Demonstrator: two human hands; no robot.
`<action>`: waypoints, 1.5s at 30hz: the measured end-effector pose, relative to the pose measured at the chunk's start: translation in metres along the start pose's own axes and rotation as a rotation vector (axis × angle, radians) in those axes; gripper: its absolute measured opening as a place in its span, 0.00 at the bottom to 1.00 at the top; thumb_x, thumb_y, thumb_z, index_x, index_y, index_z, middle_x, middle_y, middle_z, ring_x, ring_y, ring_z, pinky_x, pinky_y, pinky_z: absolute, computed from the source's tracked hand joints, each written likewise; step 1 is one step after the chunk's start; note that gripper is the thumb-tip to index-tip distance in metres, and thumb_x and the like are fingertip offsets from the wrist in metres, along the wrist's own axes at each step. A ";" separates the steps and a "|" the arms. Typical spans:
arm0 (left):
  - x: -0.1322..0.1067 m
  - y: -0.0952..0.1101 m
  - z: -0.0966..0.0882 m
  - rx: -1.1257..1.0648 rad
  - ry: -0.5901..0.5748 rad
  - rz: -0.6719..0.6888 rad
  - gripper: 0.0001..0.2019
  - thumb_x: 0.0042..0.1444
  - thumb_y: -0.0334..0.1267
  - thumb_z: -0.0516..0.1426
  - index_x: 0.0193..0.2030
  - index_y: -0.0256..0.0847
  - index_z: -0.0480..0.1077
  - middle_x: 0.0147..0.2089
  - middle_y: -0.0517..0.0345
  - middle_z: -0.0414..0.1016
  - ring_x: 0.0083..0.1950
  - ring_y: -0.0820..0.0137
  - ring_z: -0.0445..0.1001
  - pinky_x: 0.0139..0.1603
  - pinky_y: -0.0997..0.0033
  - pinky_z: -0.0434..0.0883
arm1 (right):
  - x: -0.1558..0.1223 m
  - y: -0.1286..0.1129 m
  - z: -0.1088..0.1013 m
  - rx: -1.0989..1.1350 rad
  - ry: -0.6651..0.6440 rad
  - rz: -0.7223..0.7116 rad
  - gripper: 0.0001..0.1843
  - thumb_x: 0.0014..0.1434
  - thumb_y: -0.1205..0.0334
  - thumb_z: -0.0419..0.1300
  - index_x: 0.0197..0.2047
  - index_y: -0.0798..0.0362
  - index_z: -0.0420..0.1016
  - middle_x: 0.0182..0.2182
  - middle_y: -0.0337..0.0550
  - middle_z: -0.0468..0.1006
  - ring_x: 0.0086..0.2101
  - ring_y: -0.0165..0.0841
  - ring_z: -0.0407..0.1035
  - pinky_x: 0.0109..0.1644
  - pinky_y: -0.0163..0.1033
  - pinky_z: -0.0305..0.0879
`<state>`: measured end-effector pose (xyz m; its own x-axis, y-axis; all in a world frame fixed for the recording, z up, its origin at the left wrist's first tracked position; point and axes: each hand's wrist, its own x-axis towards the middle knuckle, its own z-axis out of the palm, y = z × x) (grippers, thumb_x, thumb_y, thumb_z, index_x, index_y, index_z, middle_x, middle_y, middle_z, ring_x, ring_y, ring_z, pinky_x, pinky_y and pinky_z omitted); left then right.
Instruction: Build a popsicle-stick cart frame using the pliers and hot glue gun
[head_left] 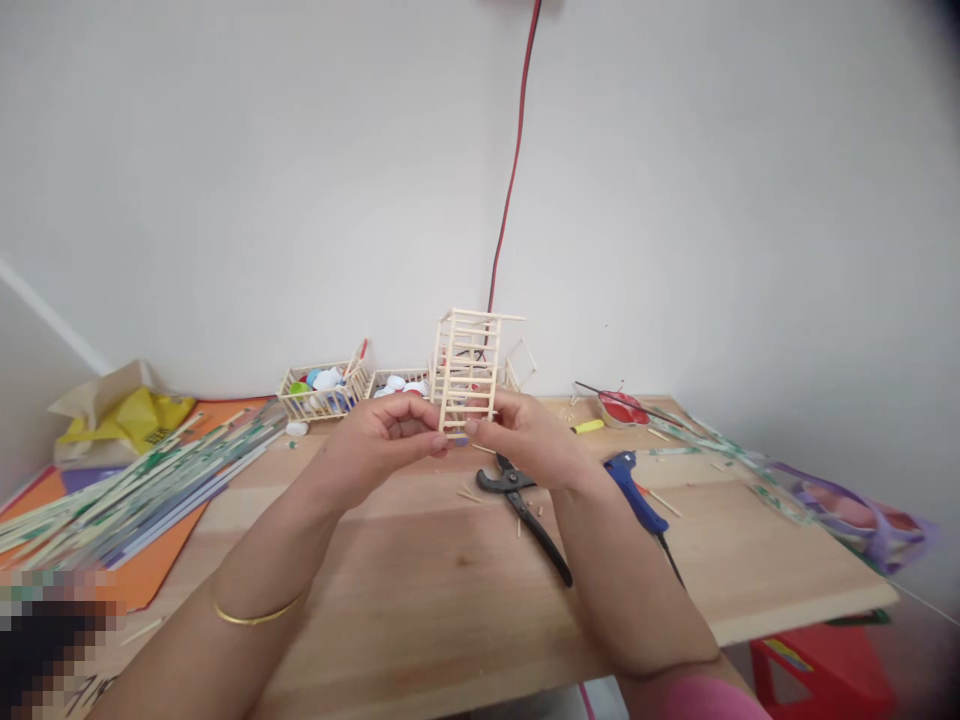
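Observation:
A small frame of pale wooden sticks [470,380], with ladder-like rungs and one stick jutting out at its top right, is held up above the table. My left hand [386,435] pinches its lower left corner between thumb and fingers. Its lower right side is gripped by my right hand [525,435], the thumb lying across the front. Below my right hand lie black-handled cutting pliers [525,515], partly hidden by the hand. Right of my forearm rests a blue glue gun [636,495] with a dark cord.
Behind my hands stand stick baskets [322,400] holding bottle caps. Bundled sticks [150,490] lie on orange sheets at left, beside a yellow bag [127,425]. A red dish [622,408] and a yellow-handled tool [587,426] sit at back right. A red stool [821,675] is below the table edge.

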<state>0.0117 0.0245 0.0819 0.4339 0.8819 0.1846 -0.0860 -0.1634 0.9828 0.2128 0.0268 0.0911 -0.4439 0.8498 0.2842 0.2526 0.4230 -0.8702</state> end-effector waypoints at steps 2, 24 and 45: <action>0.000 0.000 0.001 0.017 -0.004 -0.003 0.07 0.49 0.36 0.64 0.32 0.37 0.71 0.29 0.61 0.75 0.33 0.76 0.73 0.37 0.77 0.70 | 0.000 -0.001 0.000 -0.009 0.000 0.008 0.17 0.57 0.63 0.56 0.49 0.48 0.76 0.46 0.39 0.77 0.46 0.37 0.69 0.52 0.43 0.64; 0.000 0.000 0.001 0.026 -0.005 -0.038 0.08 0.49 0.37 0.64 0.34 0.37 0.71 0.30 0.59 0.75 0.33 0.74 0.73 0.38 0.74 0.70 | 0.002 -0.001 0.005 -0.050 0.041 0.056 0.09 0.53 0.63 0.56 0.36 0.52 0.77 0.35 0.38 0.77 0.37 0.34 0.69 0.40 0.37 0.64; 0.000 0.002 0.000 -0.017 0.081 0.009 0.08 0.48 0.36 0.64 0.34 0.38 0.72 0.35 0.57 0.77 0.35 0.72 0.75 0.40 0.73 0.72 | 0.002 0.000 0.009 0.206 0.106 0.041 0.16 0.52 0.65 0.60 0.46 0.53 0.72 0.43 0.44 0.76 0.43 0.33 0.71 0.49 0.39 0.66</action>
<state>0.0119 0.0239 0.0838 0.3594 0.9132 0.1919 -0.1050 -0.1647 0.9807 0.2043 0.0262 0.0878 -0.3416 0.8976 0.2784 0.0828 0.3239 -0.9425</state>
